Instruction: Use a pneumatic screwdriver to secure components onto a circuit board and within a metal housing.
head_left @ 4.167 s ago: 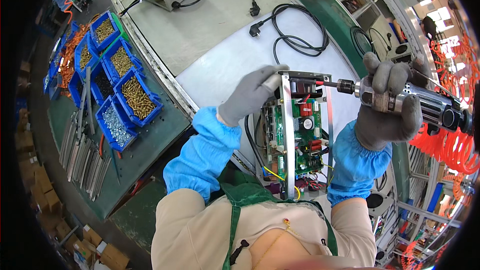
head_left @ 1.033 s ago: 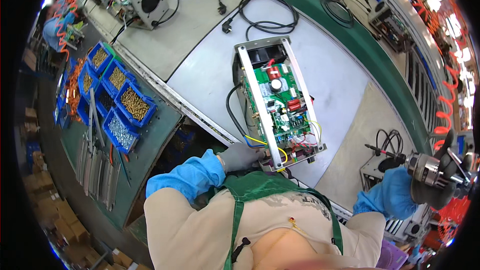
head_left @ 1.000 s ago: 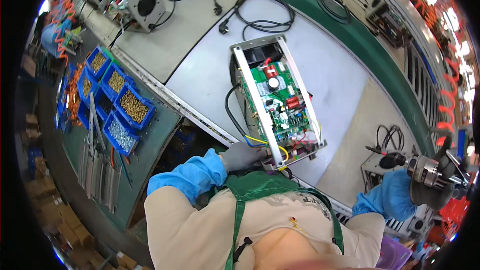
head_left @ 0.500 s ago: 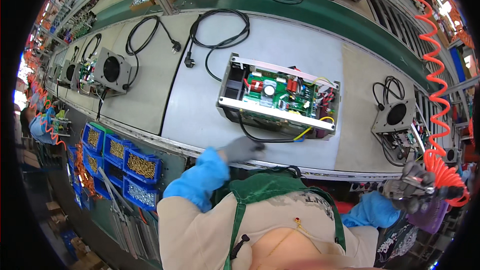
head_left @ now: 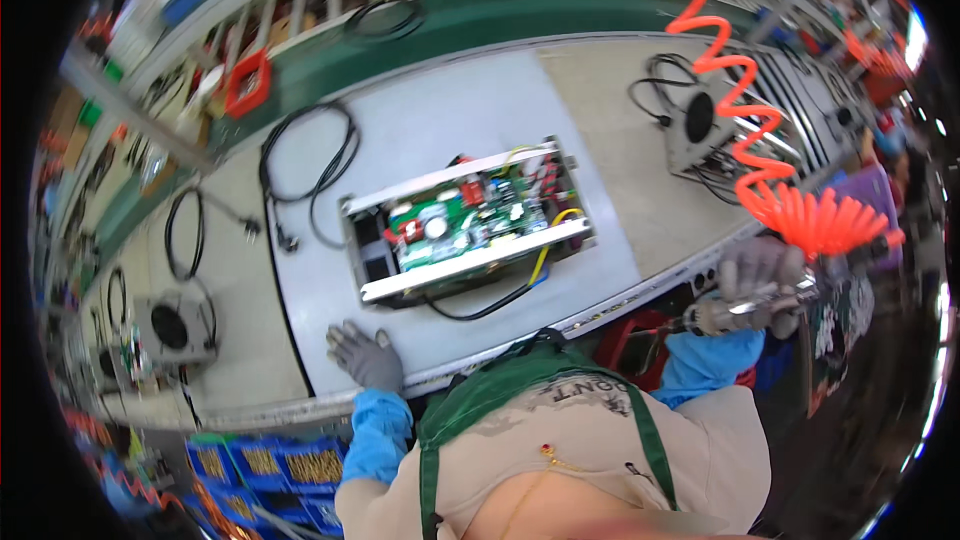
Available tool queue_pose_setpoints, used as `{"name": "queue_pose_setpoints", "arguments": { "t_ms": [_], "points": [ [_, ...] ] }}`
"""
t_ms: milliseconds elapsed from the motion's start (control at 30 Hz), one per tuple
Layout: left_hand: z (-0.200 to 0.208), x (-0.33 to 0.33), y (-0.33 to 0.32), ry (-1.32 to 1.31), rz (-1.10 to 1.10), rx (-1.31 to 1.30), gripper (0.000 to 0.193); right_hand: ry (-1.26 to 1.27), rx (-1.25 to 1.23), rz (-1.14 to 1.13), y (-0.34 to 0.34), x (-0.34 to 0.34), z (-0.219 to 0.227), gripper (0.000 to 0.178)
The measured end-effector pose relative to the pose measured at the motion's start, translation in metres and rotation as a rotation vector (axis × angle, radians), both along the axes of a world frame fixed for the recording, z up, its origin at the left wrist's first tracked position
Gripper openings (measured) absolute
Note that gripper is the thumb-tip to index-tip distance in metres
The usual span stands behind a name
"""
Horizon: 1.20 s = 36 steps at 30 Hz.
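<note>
Both rails span the unit, its board uncovered; the left hand spreads on the worktop, the right hand grips a driver.

The left hand, gloved, rests with fingers spread on the white work surface, near its front edge. The right hand, gloved, grips a power screwdriver, bit directed left. An orange coiled hose lies just beside this hand. The open metal chassis, containing a green circuit board, stands untouched on the surface. A black power cord lies coiled behind it.
</note>
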<state>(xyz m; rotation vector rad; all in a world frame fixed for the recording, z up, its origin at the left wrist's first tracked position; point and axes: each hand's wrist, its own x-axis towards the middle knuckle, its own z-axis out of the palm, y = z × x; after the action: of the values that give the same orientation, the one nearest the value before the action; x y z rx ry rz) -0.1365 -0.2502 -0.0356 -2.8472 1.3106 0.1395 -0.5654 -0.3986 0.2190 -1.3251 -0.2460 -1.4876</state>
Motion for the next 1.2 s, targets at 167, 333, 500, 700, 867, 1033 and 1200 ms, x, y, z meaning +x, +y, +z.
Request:
{"name": "queue_pose_setpoints", "arguments": {
  "t_ms": [167,333,500,700,867,1033,1200],
  "points": [
    [0.015,0.027,0.010,0.136,0.057,-0.171,0.064,0.015,0.068,0.208,0.013,0.004,0.000,0.033],
    [0.033,0.095,0.037,0.092,0.466,0.000,0.058,0.086,0.101,0.245,0.020,-0.008,-0.003,0.051],
    [0.037,0.121,0.047,0.342,0.420,-0.227,0.061,0.113,0.226,0.202,0.029,-0.021,-0.014,0.057],
    [0.040,0.117,0.048,0.395,0.466,-0.255,0.060,0.226,0.535,0.187,0.056,-0.011,-0.017,0.060],
    [0.044,0.125,0.054,0.343,0.314,-0.214,0.053,0.473,0.769,0.186,0.084,0.026,0.000,0.062],
    [0.049,0.126,0.050,0.725,0.134,-0.145,0.047,0.734,0.943,0.172,0.106,0.053,0.005,0.060],
    [0.055,0.074,0.026,0.847,-0.186,-0.132,0.039,0.924,0.873,0.262,0.104,0.045,-0.025,0.052]
  ]
}}
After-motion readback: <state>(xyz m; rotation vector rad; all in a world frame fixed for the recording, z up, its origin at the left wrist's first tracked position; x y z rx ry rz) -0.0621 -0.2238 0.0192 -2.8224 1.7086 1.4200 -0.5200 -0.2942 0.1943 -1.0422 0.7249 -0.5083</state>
